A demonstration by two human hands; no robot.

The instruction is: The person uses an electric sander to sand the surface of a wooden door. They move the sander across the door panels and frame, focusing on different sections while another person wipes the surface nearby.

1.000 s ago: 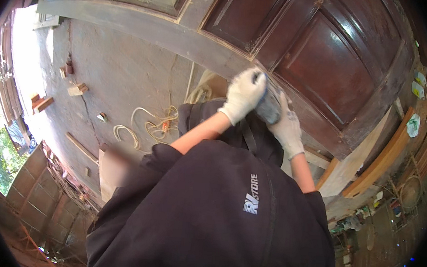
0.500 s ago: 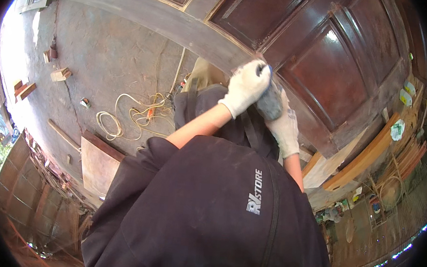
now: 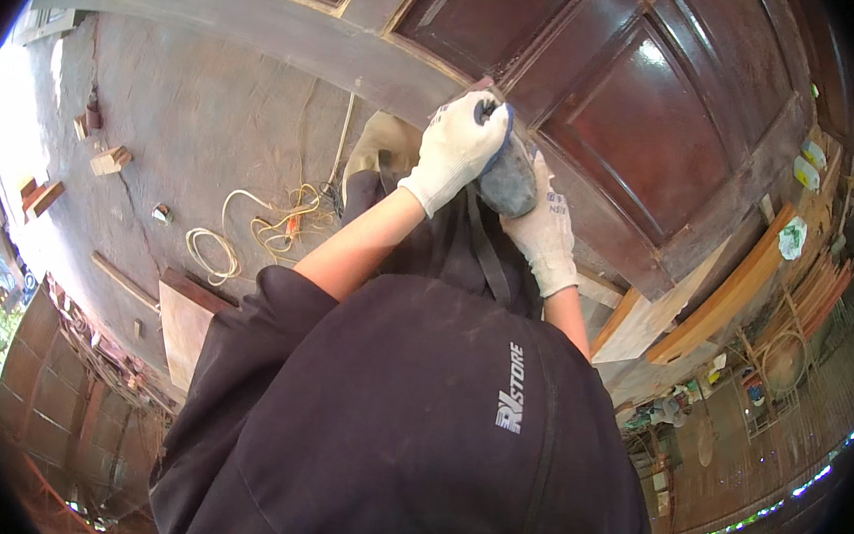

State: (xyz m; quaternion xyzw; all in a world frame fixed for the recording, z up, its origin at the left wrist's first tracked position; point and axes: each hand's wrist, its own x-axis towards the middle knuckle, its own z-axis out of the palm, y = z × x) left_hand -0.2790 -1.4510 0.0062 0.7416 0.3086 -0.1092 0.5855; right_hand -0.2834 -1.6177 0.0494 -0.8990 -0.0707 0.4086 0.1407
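Observation:
Both my hands wear white gloves and meet at the near edge of a dark brown panelled door (image 3: 648, 134). My left hand (image 3: 459, 149) is closed, its dark fingertips curled in, around the upper part of a dusty, dark grey, rounded tool (image 3: 509, 185). What kind of tool it is, I cannot make out. Against the tool's right side lies my right hand (image 3: 545, 231), with its fingers partly hidden behind the tool and the door edge. The door's bare greyish frame (image 3: 412, 75) runs just beyond my hands.
Coiled pale cords (image 3: 215, 255) lie on the concrete floor at left, near small wood blocks (image 3: 110, 160) and a stick (image 3: 125, 279). A board (image 3: 181, 333) stands by my left side. Long planks (image 3: 720, 305) rest at right, by a green-and-white crumpled item (image 3: 792, 238).
The whole view has shifted, so the door, the floor items and my hands sit slightly further left. My hands stay at the door edge with the tool between them.

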